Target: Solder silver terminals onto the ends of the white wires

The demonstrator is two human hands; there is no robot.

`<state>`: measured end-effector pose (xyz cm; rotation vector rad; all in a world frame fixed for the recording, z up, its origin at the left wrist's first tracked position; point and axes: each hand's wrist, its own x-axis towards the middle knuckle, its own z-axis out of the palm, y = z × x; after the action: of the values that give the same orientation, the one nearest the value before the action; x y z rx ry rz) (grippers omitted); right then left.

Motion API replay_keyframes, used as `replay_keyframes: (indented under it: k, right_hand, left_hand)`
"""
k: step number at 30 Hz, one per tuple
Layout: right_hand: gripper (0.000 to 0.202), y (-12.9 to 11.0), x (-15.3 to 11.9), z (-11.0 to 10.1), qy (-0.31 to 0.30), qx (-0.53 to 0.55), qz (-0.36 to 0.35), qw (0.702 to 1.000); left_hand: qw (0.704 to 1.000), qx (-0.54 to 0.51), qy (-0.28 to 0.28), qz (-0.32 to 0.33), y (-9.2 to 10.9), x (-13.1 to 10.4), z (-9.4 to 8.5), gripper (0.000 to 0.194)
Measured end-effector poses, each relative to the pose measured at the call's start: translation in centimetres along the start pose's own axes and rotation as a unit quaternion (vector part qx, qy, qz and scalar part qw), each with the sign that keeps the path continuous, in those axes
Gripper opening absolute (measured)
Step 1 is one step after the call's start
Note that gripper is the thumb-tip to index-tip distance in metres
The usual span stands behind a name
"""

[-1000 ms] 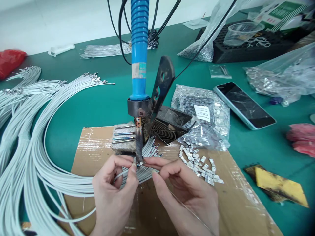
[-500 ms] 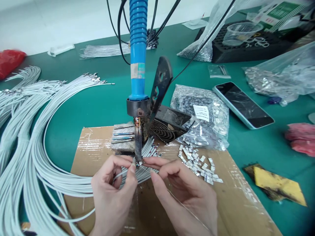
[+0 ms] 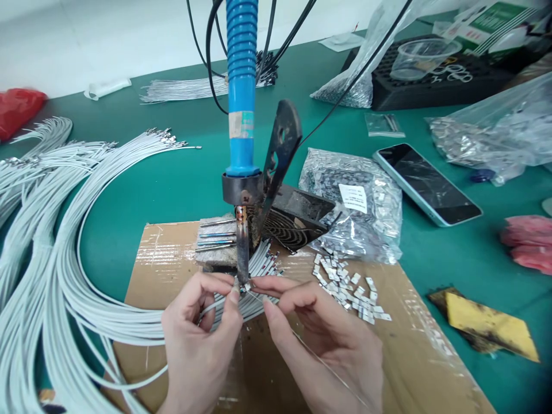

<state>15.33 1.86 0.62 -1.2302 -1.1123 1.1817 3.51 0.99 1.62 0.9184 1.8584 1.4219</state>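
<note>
A blue-handled soldering iron (image 3: pixel 242 138) hangs upright in a holder, its dark tip (image 3: pixel 242 259) pointing down between my hands. My left hand (image 3: pixel 202 339) pinches the end of a white cable (image 3: pixel 210 309) just left of the tip. My right hand (image 3: pixel 323 339) is closed on a thin wire (image 3: pixel 330 368), likely solder, that runs up toward the tip and back under the palm. A tiny pale piece (image 3: pixel 247 286) sits at the tip, and its details are too small to tell. Behind my fingers lies a bundle of white cables (image 3: pixel 263 261).
Small white pieces (image 3: pixel 364 299) lie on the cardboard (image 3: pixel 388 356) at the right. Long cable bundles (image 3: pixel 64 259) fill the left. A bagged pack (image 3: pixel 351 201), a phone (image 3: pixel 426 184), a yellow sponge (image 3: pixel 491 325) and a black tray (image 3: pixel 444 86) occupy the right side.
Both hands have shifted very slightly to the right, staying at the iron's tip with the same grips.
</note>
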Motion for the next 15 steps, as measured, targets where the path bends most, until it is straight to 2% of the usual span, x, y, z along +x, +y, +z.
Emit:
replay_keyframes:
  k: [9,15]
  right_hand:
    - [0.022,0.14,-0.05,-0.01,-0.002,-0.010,-0.013,1.000]
    - [0.021,0.45,0.24,-0.43,-0.031,-0.020,-0.030,0.999]
  left_hand:
    - [1.000,-0.004,-0.004,0.005,-0.05,-0.04,-0.08,0.014]
    - [1.000,0.015,-0.026,0.004,-0.92,0.41,-0.66,0.014]
